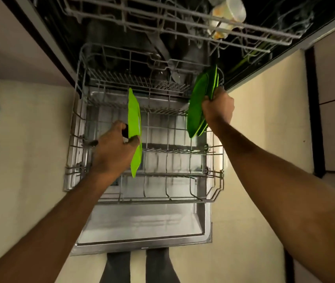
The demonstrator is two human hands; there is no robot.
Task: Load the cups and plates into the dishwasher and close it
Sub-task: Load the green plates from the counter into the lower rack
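Plate-loading step: your left hand (114, 148) grasps one green plate (134, 115) by its near rim, fingers curled round it, holding it on edge over the left-centre of the pulled-out lower rack (162, 198), long axis running 6 to 12 o'clock. Your right hand (217, 107) has its fingers clenched on the remaining plates (198, 105), also on edge, at the rack's 3 o'clock side. The next move likely calls for lowering the single plate straight between two tines, kept upright.

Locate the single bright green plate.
Head view, left of centre: the single bright green plate is on edge over the grey wire lower rack, gripped by the left hand.
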